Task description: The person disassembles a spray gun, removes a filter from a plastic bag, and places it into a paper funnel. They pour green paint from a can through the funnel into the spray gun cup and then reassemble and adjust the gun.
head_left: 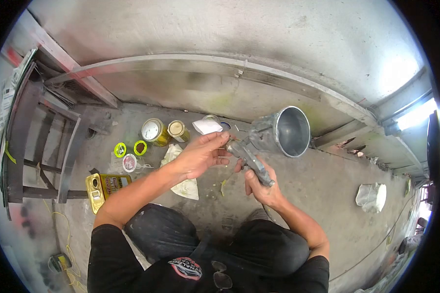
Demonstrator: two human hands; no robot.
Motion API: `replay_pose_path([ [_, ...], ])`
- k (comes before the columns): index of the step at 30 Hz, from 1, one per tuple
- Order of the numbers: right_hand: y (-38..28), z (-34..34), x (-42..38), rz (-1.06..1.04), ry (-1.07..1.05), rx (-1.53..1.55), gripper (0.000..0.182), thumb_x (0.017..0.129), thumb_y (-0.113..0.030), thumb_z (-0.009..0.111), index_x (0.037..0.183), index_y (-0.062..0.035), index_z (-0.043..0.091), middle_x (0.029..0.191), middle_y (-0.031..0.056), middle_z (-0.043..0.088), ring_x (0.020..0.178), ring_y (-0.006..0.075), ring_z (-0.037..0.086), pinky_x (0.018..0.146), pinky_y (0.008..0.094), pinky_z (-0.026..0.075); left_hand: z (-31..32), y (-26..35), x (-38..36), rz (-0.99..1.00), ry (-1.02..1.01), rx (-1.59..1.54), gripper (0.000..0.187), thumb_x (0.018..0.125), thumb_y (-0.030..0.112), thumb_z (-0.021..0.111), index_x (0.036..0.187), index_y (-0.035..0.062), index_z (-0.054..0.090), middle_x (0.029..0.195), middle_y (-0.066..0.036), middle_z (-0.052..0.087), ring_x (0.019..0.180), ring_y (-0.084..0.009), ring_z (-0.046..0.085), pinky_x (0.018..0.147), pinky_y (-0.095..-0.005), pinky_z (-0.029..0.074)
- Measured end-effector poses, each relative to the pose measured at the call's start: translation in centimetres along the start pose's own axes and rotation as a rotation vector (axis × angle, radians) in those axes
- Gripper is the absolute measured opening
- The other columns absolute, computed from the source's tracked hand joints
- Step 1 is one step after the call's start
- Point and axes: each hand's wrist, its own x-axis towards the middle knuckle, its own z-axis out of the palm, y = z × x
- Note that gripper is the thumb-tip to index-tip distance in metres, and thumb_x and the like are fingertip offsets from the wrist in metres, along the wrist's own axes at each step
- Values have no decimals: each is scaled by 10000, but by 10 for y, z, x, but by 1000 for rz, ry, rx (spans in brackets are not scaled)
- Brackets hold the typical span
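My right hand (265, 184) is wrapped around the handle of a grey spray gun (250, 158), which lies tilted in front of me. A large metal cup (277, 131) is at the gun's far side, its open mouth turned to the right and its inside grey. My left hand (209, 154) is at the gun's front end, thumb and forefinger pinched together there while the other fingers curl loosely. What small part sits between those fingertips is too small to make out. A white cloth (185, 189) lies on the floor under my left forearm.
Paint cans (155, 131), green-rimmed lids (140, 147) and a clear cup (129, 163) stand left. Nearer is a yellow rectangular tin (99, 190). A dark metal rack (66, 156) stands far left. A white wrapped bundle (371, 197) lies right. A hose (376, 251) crosses the floor.
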Motion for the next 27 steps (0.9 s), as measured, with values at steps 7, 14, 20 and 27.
replay_pose_path([
  [7, 13, -2, 2, -120, -43, -33, 525, 995, -469, 588, 1196, 14, 555, 983, 55, 643, 526, 99, 555, 488, 258, 460, 14, 11, -4, 23, 2, 46, 423, 1013, 215, 634, 1404, 103, 517, 1126, -10, 603, 1002, -149, 595, 945, -376, 486],
  [14, 8, -2, -1, -67, -13, -55, 258, 983, -253, 657, 1120, -39, 611, 943, 52, 659, 856, 143, 618, 755, 337, 510, -8, 11, -2, 69, -141, 153, 536, 1005, 232, 632, 1496, 130, 441, 1325, -56, 563, 1168, -156, 543, 991, -412, 462],
  [20, 8, -4, 0, -47, -23, -70, 253, 970, -238, 670, 1113, -37, 612, 961, 61, 656, 886, 151, 617, 796, 344, 509, -17, 4, 6, -41, -118, 158, 543, 1002, 209, 634, 1501, 126, 438, 1293, -30, 569, 1119, -147, 557, 992, -391, 461],
  [27, 12, -4, 1, -88, -15, -97, 428, 982, -402, 623, 1141, -6, 593, 870, 46, 619, 634, 115, 564, 588, 293, 473, -11, 5, 4, -4, -34, 183, 491, 960, 174, 660, 1424, 118, 508, 1296, -58, 606, 1002, -112, 574, 944, -341, 458],
])
